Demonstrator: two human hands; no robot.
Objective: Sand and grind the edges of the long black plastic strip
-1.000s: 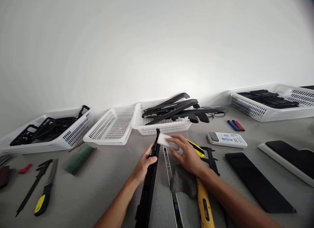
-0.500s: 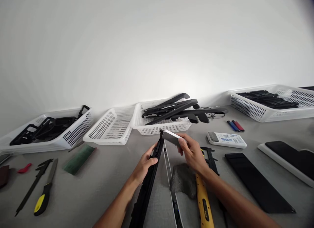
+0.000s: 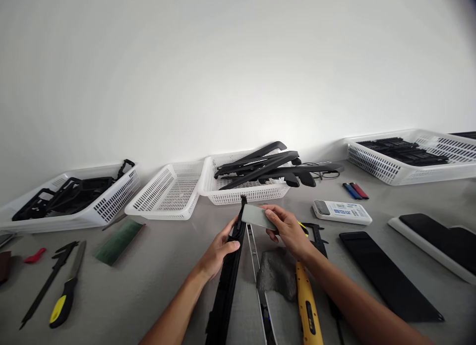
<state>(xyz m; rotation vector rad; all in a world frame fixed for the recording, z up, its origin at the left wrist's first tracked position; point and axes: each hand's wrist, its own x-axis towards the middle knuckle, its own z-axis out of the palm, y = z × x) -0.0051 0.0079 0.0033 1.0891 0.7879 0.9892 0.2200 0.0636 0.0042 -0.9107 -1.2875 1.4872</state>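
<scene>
My left hand is wrapped round a long black plastic strip, which slants from the bottom edge up to the middle. In my right hand is a flat grey rectangular block, pinched between thumb and fingers. The block's left end is at the strip's upper end; whether they touch I cannot tell. Beside the strip lies a narrow metal-edged bar. A dark grey crumpled cloth-like lump and a yellow-handled tool lie below my right forearm.
White baskets along the wall hold black parts. At left lie a file, a caliper and a green sheet. To the right are another caliper, a white device, lighters and a black panel.
My right hand has tilted the grey block so its broad face now shows, and has shifted slightly left and down. The black strip's lower end has swung a little right.
</scene>
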